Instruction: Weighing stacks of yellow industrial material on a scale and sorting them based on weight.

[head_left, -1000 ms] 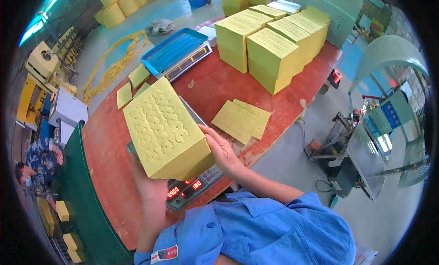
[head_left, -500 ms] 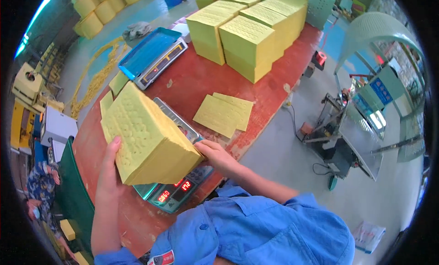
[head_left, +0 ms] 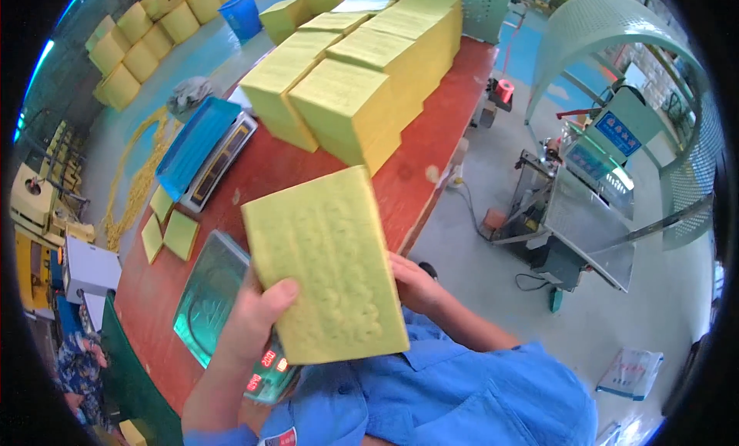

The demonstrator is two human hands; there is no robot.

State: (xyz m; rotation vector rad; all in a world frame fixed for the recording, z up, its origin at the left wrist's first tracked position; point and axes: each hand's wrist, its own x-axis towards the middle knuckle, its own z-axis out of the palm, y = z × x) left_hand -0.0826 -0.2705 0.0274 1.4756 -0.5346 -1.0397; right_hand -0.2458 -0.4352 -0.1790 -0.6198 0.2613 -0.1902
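Note:
Both my hands hold a thick stack of yellow paper, its top sheet dented with rows of curved marks, tilted so that its broad face shows. My left hand grips the left edge with its thumb lying on the top face. At the right edge is my right hand, its fingers partly hidden behind the stack. Below and left of the stack is a digital scale with a bare shiny pan and lit red digits, partly covered by my left hand and the paper.
Tall yellow paper stacks fill the far part of the red table. A second scale with a blue tray and small yellow sheets are at the left. A metal machine stands right. Another person is at lower left.
The paper stack has come up off the scale and rightward, baring the pan. It has turned its broad face up. The loose sheets on the right are out of sight. The view has shifted.

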